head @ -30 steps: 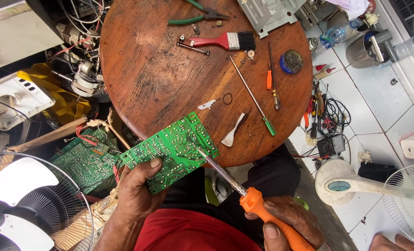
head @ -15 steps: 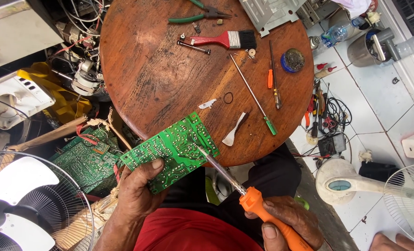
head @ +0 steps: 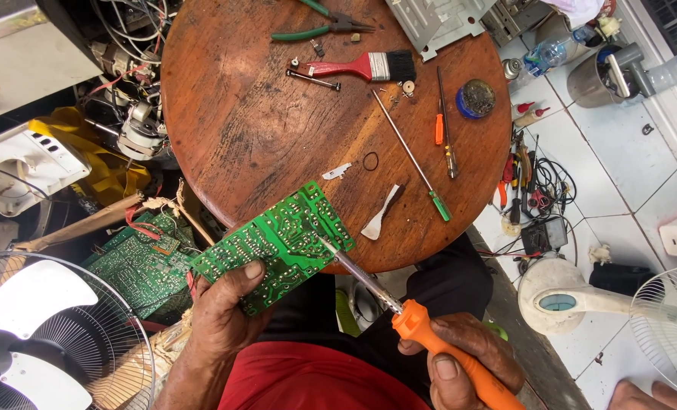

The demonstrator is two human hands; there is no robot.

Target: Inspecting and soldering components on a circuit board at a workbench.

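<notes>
My left hand (head: 220,311) grips a green circuit board (head: 277,243) by its lower edge, holding it solder side up over the near edge of a round wooden table (head: 255,129). An orange-handled soldering iron (head: 422,342) is clasped in my right hand (head: 467,364). Its metal tip touches the board near the right-hand end. My red shirt fills the bottom of the view.
On the table lie a red-handled brush (head: 361,67), green-handled pliers (head: 319,29), two screwdrivers (head: 441,137), a solder tin (head: 475,99) and a white scrap (head: 380,216). A second green board (head: 137,262) and fan parts lie left. Tools, cables and a white fan (head: 581,304) sit right on the tiled floor.
The board and soldering iron stay together almost unmoved; the iron's tip remains on the board. The view has shifted only slightly.
</notes>
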